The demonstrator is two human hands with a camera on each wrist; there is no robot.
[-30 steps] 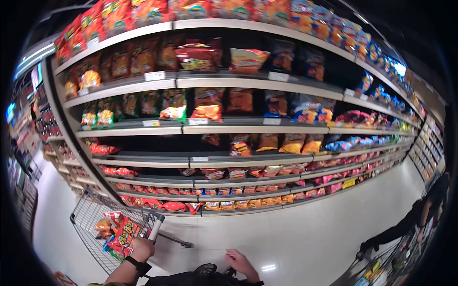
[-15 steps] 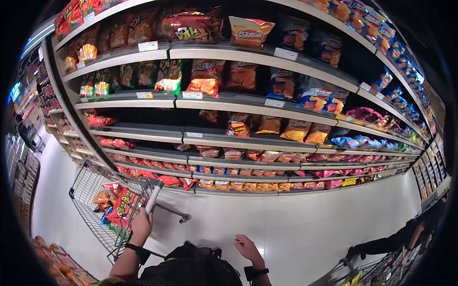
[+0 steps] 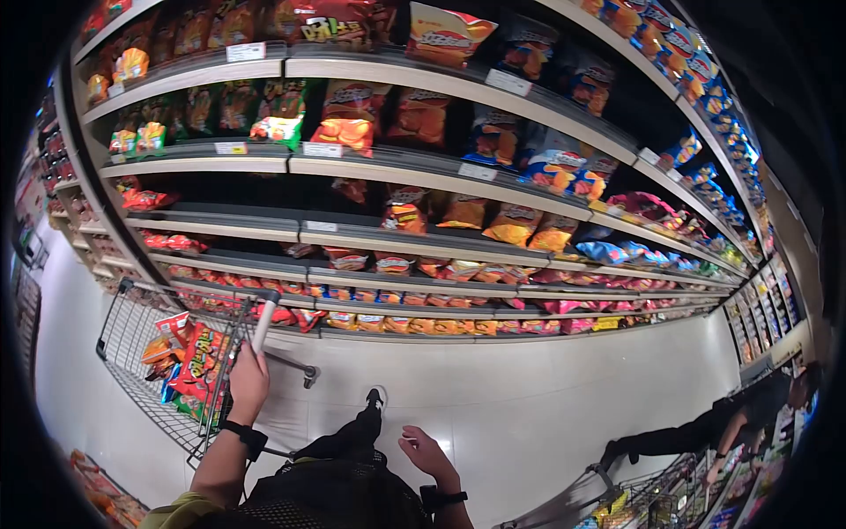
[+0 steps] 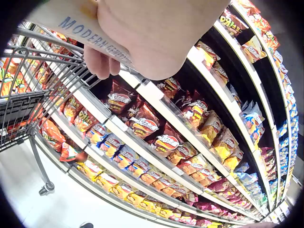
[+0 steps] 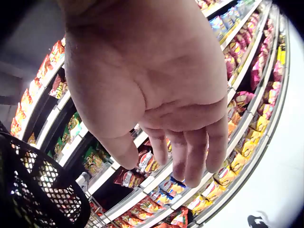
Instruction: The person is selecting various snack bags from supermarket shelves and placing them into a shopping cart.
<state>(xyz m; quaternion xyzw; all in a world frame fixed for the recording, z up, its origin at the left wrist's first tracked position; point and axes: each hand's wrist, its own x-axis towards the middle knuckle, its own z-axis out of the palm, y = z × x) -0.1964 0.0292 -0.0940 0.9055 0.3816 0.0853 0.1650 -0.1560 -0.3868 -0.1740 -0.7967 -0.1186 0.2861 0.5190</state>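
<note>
My left hand (image 3: 248,383) grips the grey handle (image 3: 264,324) of a wire shopping cart (image 3: 104,346). In the left wrist view, that hand's curled fingers (image 4: 97,61) wrap round the handle, which bears blue lettering. Inside the cart lie a large red snack bag (image 3: 201,360), an orange bag (image 3: 159,350) and, partly covered, blue and green packs. My right hand (image 3: 427,456) hangs in front of my body, holding nothing. The right wrist view shows its palm (image 5: 156,90) with fingers loosely bent, snack shelves behind it.
Long shelves (image 3: 397,172) of snack bags run across the front and off to the right. At the lower right a person in dark clothes (image 3: 705,423) leans by another cart (image 3: 648,507). Pale floor (image 3: 529,388) lies between. A black mesh bag (image 5: 47,190) is near my right hand.
The head view has tipped down, so the shelves sit higher and my leg and shoe now show. My left hand stays on the cart handle; the cart appears farther left. My right hand remains unoccupied.
</note>
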